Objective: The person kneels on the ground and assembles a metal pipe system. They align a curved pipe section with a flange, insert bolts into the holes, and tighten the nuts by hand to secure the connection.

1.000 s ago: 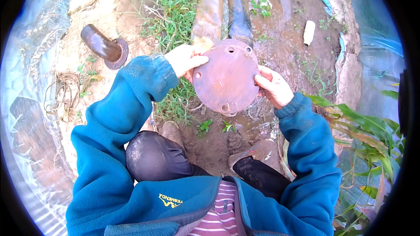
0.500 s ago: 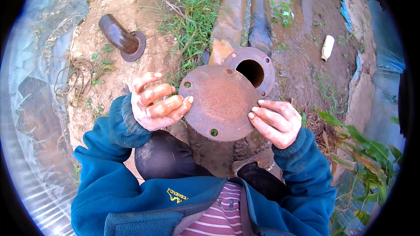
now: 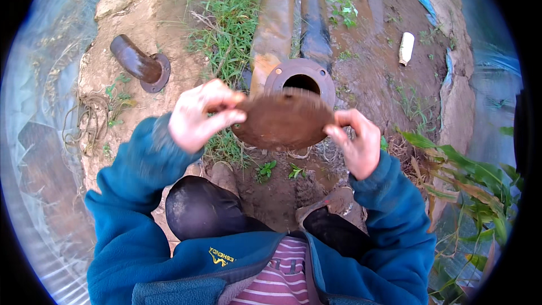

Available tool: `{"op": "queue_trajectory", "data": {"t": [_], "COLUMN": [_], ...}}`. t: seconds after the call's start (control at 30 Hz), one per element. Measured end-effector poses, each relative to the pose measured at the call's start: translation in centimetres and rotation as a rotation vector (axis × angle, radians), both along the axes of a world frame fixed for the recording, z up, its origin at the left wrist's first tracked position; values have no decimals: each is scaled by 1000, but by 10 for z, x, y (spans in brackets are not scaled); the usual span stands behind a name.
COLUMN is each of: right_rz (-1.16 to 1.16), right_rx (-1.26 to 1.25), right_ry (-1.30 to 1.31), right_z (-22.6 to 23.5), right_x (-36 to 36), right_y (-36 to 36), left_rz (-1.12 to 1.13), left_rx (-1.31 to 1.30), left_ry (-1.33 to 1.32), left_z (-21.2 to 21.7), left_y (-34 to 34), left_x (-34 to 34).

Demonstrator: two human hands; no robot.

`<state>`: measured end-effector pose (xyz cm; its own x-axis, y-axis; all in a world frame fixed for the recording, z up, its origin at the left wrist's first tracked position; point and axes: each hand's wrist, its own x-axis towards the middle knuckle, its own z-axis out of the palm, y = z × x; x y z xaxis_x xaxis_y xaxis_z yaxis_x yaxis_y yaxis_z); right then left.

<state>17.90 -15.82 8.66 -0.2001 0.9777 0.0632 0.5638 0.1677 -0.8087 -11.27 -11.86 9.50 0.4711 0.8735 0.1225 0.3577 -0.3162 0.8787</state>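
A rusty round flange cover [image 3: 282,120], slightly blurred, hangs tilted between my two hands. My left hand [image 3: 202,114] pinches its left edge between thumb and fingers. On the opposite edge, my right hand [image 3: 357,138] grips it the same way. Just beyond the cover is the flanged mouth of a pipe [image 3: 323,81], with bolt holes round its rim. The cover hides the lower part of that dark opening; whether the two touch I cannot tell.
A bent pipe elbow with a flange [image 3: 138,65] lies on the dirt at the left, near a tangled rope [image 3: 90,121]. Two long hoses [image 3: 275,17] run away beyond the pipe mouth. A white bottle-like object [image 3: 406,48] lies on the mud at right. Leafy plants [image 3: 474,186] stand near right.
Both hands have lifted the cover and tipped it, so it now appears narrower. My left fingers, loosely spread before, have closed on its edge. The view has shifted slightly.
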Motion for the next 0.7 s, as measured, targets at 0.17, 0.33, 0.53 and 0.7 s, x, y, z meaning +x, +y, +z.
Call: {"op": "queue_trajectory", "data": {"t": [0.17, 0.33, 0.53, 0.7], "right_rz": [-232, -286, -294, -249], "right_rx": [-512, -553, -591, -574], "right_ry": [475, 491, 366, 239], "right_z": [-50, -68, -71, -68], "right_x": [22, 38, 33, 32], "right_y": [21, 31, 28, 31], "left_rz": [97, 128, 24, -16], "left_rx": [-736, -717, -521, -441], "left_ry": [-203, -138, 179, 329], "left_z": [-65, -83, -76, -66], "left_y": [32, 53, 89, 104], "left_x": [32, 54, 66, 81]}}
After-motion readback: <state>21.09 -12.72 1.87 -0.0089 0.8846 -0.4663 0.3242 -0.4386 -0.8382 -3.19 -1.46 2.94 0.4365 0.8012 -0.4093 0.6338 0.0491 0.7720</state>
